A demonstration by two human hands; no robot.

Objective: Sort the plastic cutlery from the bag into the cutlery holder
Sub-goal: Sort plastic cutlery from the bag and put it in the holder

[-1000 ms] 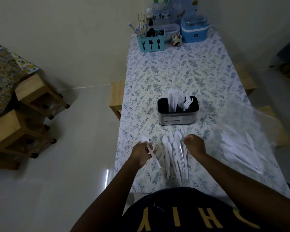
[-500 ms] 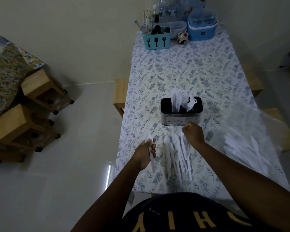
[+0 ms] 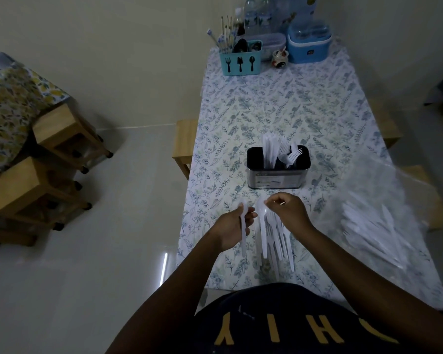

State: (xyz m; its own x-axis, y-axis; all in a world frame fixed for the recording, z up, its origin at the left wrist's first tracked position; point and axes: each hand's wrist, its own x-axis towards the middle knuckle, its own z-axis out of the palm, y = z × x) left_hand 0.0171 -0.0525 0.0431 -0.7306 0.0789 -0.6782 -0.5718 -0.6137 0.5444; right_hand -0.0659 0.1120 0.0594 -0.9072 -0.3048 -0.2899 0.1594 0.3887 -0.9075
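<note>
A black and silver cutlery holder (image 3: 278,176) stands mid-table with white plastic knives and forks upright in it. In front of it lies a loose pile of white plastic cutlery (image 3: 275,240) on the floral tablecloth. My left hand (image 3: 232,226) grips a white spoon (image 3: 243,227) by its handle, bowl up. My right hand (image 3: 289,212) pinches the bowl end of a second white spoon (image 3: 262,212) at the top of the pile. A clear plastic bag (image 3: 376,218) with more white cutlery lies to the right.
At the table's far end stand a teal utensil caddy (image 3: 240,63), a blue lidded container (image 3: 309,44), a small figurine and water bottles. Wooden stools (image 3: 49,159) stand on the floor to the left. A wooden bench (image 3: 184,145) sits beside the table's left edge.
My right hand has moved left from beside the pile onto a spoon's bowl and lifted that end. My left hand has kept its spoon and turned it more upright.
</note>
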